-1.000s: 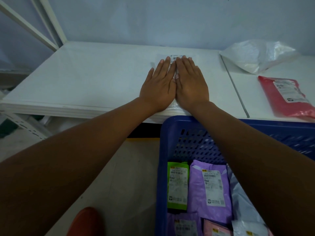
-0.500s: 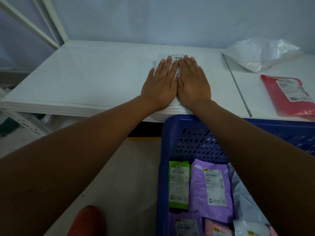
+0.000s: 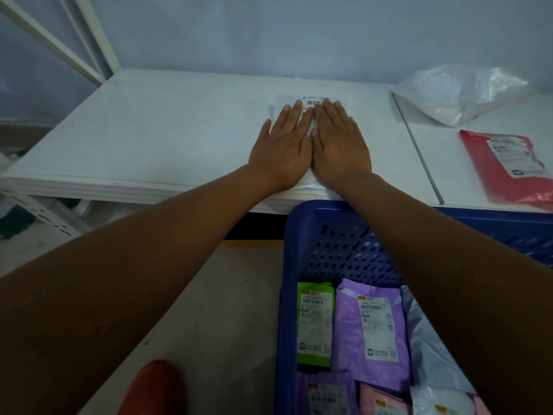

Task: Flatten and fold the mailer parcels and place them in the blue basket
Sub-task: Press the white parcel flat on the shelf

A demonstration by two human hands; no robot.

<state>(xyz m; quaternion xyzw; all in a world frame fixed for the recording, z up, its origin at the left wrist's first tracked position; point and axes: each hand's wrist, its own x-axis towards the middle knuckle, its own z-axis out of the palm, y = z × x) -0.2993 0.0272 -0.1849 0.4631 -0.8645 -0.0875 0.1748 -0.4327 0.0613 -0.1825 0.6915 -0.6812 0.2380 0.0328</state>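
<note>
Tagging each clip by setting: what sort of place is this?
Likely a parcel sorting station: a blue basket holding labelled mailers, a red mailer on the white table, and left hand and right hand pressing a white mailer flat.

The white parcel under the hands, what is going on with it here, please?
A person presses the left hand and the right hand, flat and side by side, on a white parcel lying on the table, apparently to flatten it. The blue basket in front holds coloured parcels already. A red parcel and a white bag lie further right.
</note>
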